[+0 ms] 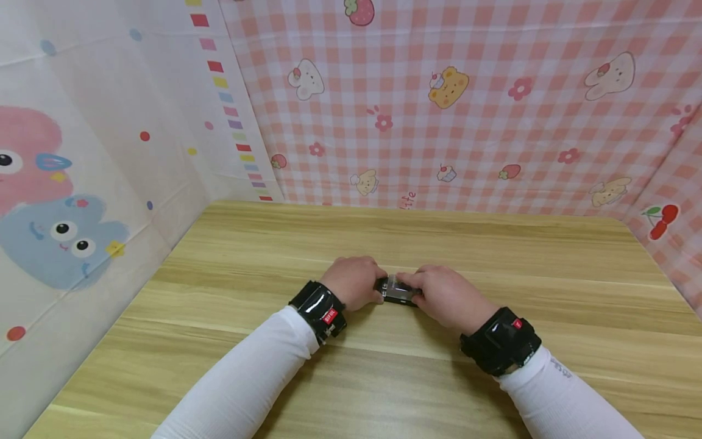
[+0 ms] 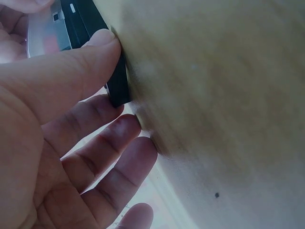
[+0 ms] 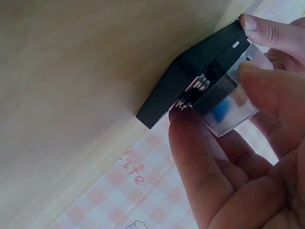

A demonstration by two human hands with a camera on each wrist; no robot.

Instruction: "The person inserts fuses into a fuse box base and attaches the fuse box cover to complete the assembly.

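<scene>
Between the two hands, at the middle of the wooden table (image 1: 351,378), sits a small black case (image 1: 400,299) with a clear plastic cover (image 3: 233,114). Small metal fittings (image 3: 198,85) show on its side in the right wrist view. My left hand (image 1: 353,281) pinches one end of the black base, thumb on the near side and index finger on the far side; its other fingers touch the tabletop. My right hand (image 1: 445,296) holds the clear cover between thumb and fingers, the index fingertip beside the metal fittings. What the cover encloses is blurred.
A pink checked cloth (image 1: 471,134) with cartoon prints hangs behind the table's back edge. To the left hangs a white cloth (image 1: 164,91) with cartoon figures. Black straps (image 1: 501,341) wrap both wrists over white sleeves (image 1: 247,372).
</scene>
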